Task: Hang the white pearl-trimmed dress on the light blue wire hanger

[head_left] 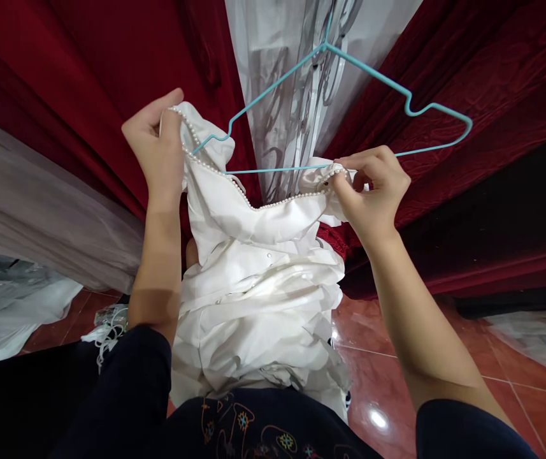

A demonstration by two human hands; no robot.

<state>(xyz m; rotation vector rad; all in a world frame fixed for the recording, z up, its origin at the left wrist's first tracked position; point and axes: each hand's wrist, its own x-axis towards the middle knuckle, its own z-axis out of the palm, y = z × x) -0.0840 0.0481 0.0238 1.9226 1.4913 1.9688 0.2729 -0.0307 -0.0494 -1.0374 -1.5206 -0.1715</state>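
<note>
A white dress (258, 280) with a pearl-beaded neckline hangs in front of me, its skirt bunched in folds below. My left hand (158, 137) grips the dress's left shoulder part, fingers closed on the beaded edge. On the other side, my right hand (373, 188) pinches the right shoulder part between thumb and fingers. A light-blue hanger (371, 69) is up above the neckline. Its left end goes inside the left shoulder part, while its right end sticks out bare beyond my right hand. The lower bar passes behind the right shoulder fabric.
Dark red curtains (110, 57) flank a white metal grille (315, 102) with sheer white cloth behind. Red floor tiles (373, 357) lie below. White tulle (19, 306) rests at the left, and more sheer fabric (535, 338) at the right. A small bundle with white cords (110, 328) is beside my left arm.
</note>
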